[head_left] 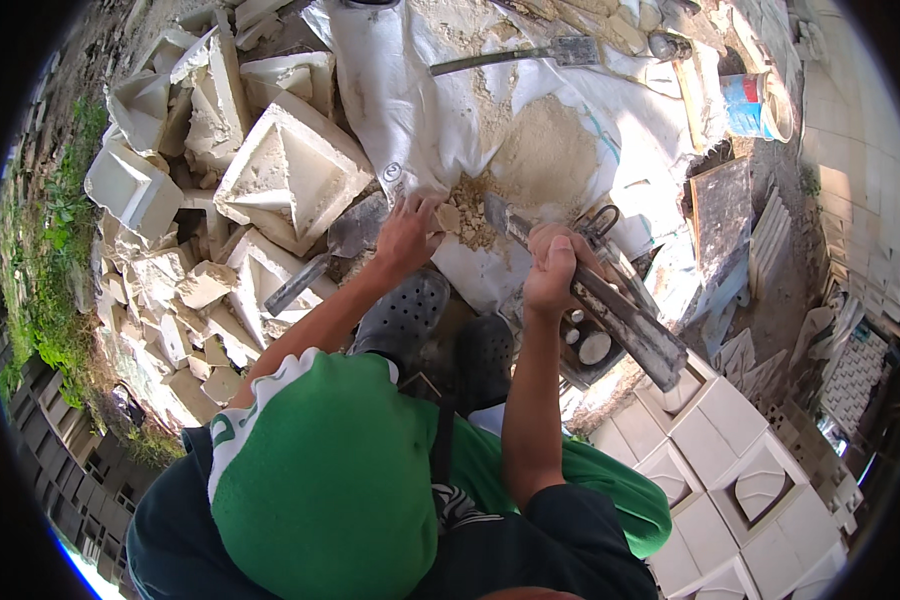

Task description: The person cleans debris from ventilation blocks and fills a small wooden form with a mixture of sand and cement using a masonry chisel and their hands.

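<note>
My left hand (410, 237) is closed around a small tan lump (448, 218), low over the white sheeting. My right hand (560, 268) grips a long grey, worn bar-like tool (625, 325) slanting across in front of me. The tool's far end lies close to a heap of crumbled tan pieces (475, 212) between my hands. Left of my left hand rests a flat-bladed trowel (358, 226), its handle pointing toward me. Pale sand (545, 150) is piled just beyond the crumbs.
Broken white cast blocks (290, 170) are heaped on the left. A long-handled scraper (570, 51) lies at the far side of the white sheeting (390, 90). At far right is a red-and-blue bucket (755, 105). Pale patterned blocks (735, 420) stand at near right. My dark clogs (402, 315) are below my hands.
</note>
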`<state>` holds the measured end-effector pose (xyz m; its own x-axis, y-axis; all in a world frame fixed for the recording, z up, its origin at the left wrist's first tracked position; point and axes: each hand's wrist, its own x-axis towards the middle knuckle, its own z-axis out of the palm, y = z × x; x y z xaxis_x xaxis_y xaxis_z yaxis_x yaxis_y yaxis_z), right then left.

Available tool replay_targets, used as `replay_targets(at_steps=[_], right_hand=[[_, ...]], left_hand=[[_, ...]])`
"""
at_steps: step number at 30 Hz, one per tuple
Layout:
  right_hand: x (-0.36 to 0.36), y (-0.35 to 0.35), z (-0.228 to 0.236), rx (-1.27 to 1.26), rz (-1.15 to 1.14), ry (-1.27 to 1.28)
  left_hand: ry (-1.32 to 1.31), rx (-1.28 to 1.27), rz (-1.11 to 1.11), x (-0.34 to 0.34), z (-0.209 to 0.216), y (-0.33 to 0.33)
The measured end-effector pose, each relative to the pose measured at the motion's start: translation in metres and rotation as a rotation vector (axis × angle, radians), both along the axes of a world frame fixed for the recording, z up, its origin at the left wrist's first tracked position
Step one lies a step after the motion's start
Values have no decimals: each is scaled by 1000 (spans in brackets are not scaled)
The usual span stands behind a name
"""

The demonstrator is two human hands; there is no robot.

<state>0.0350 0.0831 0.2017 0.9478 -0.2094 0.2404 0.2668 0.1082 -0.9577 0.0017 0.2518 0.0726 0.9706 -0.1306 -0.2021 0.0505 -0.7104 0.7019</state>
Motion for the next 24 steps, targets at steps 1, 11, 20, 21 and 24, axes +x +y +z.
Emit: replay_targets(at_steps=[1,11,20,21,24], right_hand=[[1,1,-19,-1,-8,-2],[23,-4,11,116,2,356],[5,-12,65,88,150,129],[-1,-10,64,91,158,120],[-13,-4,14,35,108,197]], left_hand=[[-26,5,13,-2,0,-2],[89,-108,77,-7,-8,-4],[-108,-51,-50,-2,-17,10],[-163,-33,-73,-5,-16,10],[-44,45,-63,-15,-2,6]])
